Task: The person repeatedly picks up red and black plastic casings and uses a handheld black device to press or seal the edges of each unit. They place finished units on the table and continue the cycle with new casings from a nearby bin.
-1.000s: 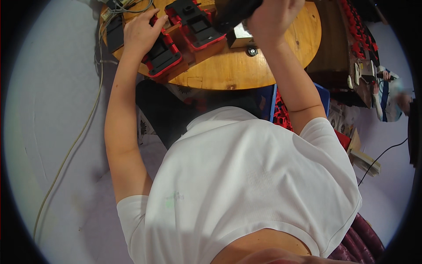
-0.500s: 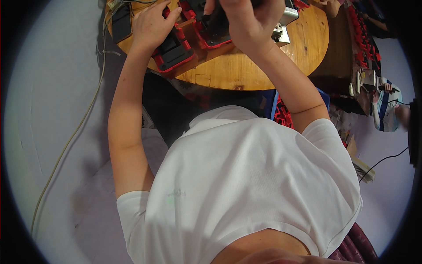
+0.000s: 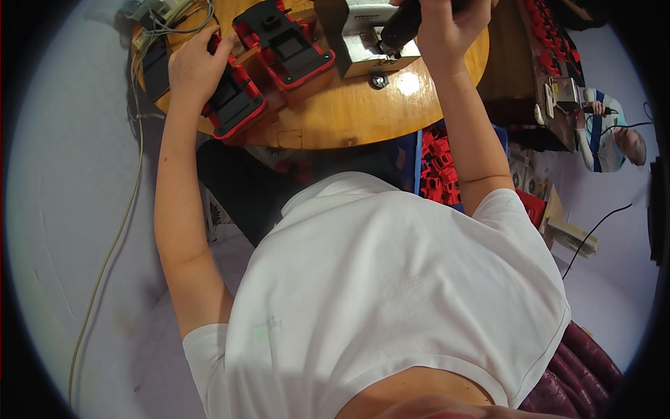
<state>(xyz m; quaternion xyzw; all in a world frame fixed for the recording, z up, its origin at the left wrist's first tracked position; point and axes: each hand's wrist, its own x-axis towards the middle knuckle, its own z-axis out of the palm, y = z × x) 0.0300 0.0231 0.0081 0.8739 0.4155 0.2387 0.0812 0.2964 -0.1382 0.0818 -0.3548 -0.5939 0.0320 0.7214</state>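
My left hand (image 3: 197, 66) grips the far end of a red and black plastic housing (image 3: 236, 105) at the table's left side, its thumb along the inner edge. Some of its fingertips are hidden. In my right hand (image 3: 453, 31) is a black electric screwdriver (image 3: 403, 26), its top cut off by the frame edge. The screwdriver's tip points down at a silver metal box (image 3: 361, 42) that looks like a screw feeder. Between that box and the left housing lies a second red and black housing (image 3: 285, 45).
The rounded wooden table (image 3: 314, 129) has cables (image 3: 199, 21) and a dark flat object (image 3: 155, 70) at its far left. Below its right edge stands a blue crate (image 3: 419, 164) of red plastic parts (image 3: 438, 167). Far right, another person (image 3: 606, 133) holds a dark tool.
My right hand has carried the screwdriver right, from over the second housing to the metal box. The left hand stays at its housing; the whole view has shifted somewhat.
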